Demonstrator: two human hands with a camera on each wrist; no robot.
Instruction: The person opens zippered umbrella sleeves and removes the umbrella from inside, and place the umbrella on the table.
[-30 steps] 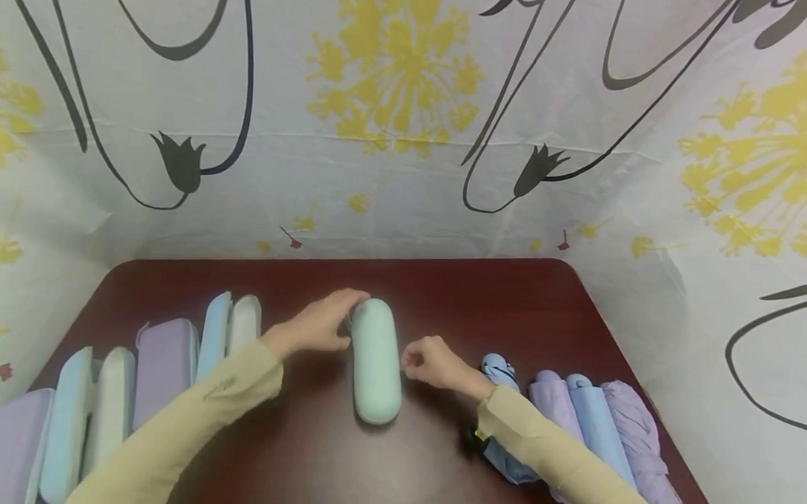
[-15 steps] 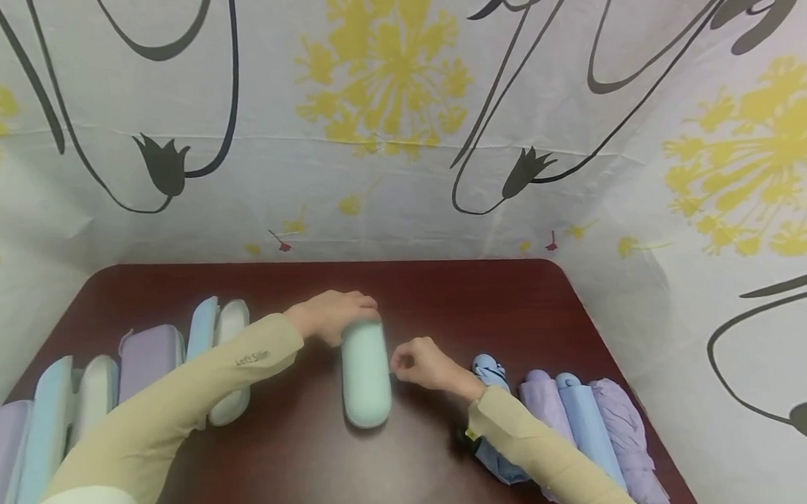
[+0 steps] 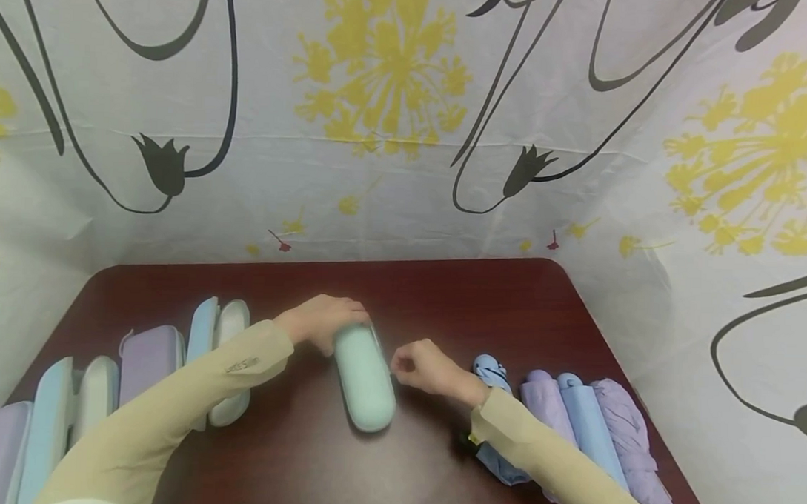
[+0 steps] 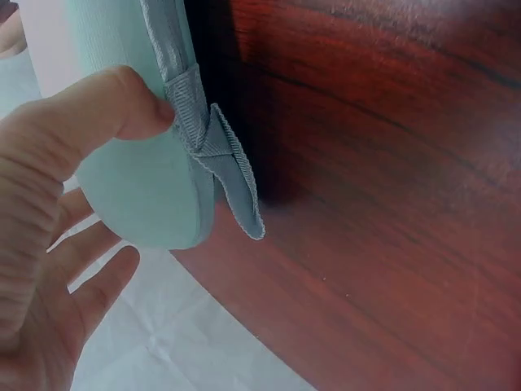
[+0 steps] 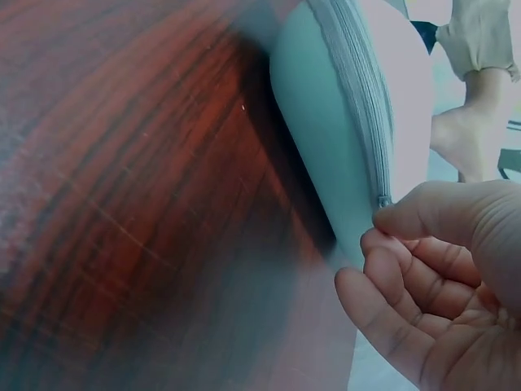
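Note:
A mint-green zippered case (image 3: 364, 380), long and rounded at its ends, lies on the table in front of me, slightly turned. My left hand (image 3: 322, 320) grips its far end. In the left wrist view, the thumb presses beside a grey fabric tab (image 4: 232, 171) at the end of the zipper, and the other fingers lie round the opposite side. At the case's right side is my right hand (image 3: 429, 366). The right wrist view has its thumb and index finger pinching the zipper pull (image 5: 384, 202) on the grey zipper (image 5: 362, 90); the other fingers are curled.
Along the left of the dark red table (image 3: 455, 298) stand several cases, among them a purple case (image 3: 149, 362) and a white case (image 3: 230, 409). On the right lie several folded umbrellas, including a blue umbrella (image 3: 592, 422) and a purple umbrella (image 3: 630, 438). Patterned cloth (image 3: 392, 207) hangs behind.
My left hand has gone from the case's left side to round its far end, and that end has swung left. My right hand stays by the case's right side.

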